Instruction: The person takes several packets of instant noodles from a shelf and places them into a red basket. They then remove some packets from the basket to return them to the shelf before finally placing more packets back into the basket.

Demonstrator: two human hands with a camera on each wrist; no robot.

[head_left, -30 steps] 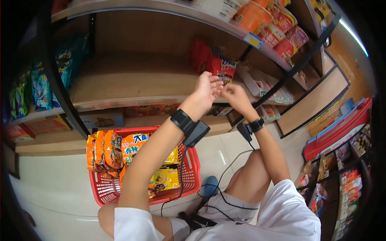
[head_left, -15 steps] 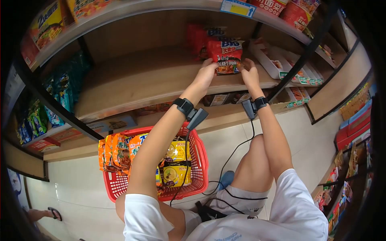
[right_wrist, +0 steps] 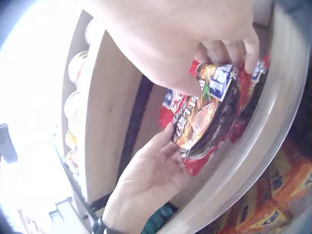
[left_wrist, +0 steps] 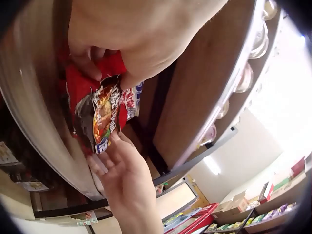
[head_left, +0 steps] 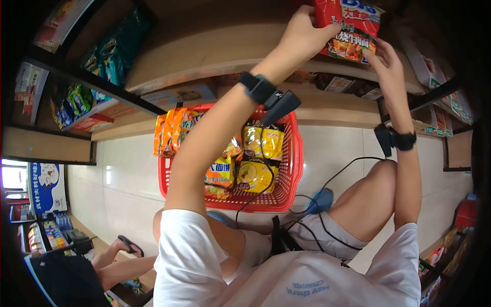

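Note:
Both hands hold a red packet of instant noodles (head_left: 353,31) at the edge of the wooden shelf. My left hand (head_left: 305,37) grips its left side, thumb across the front. From the right, my right hand (head_left: 388,60) pinches the lower corner, its thumb on the printed face. In the left wrist view the packet (left_wrist: 105,109) is tilted between the two hands, and part of it is hidden under the left hand. The right wrist view shows more red wrapping (right_wrist: 253,90) behind the front packet (right_wrist: 200,122).
A red basket (head_left: 293,169) stands on the floor below, holding orange noodle packs (head_left: 171,130) and yellow ones (head_left: 255,175). Teal bags (head_left: 115,56) fill the shelf at left. White trays (head_left: 422,61) lie at right. Another person's leg (head_left: 123,271) shows at lower left.
The hands have closed in on the red noodle packet from both sides and now grip it. The head view has turned, so hands and packet appear higher and farther right.

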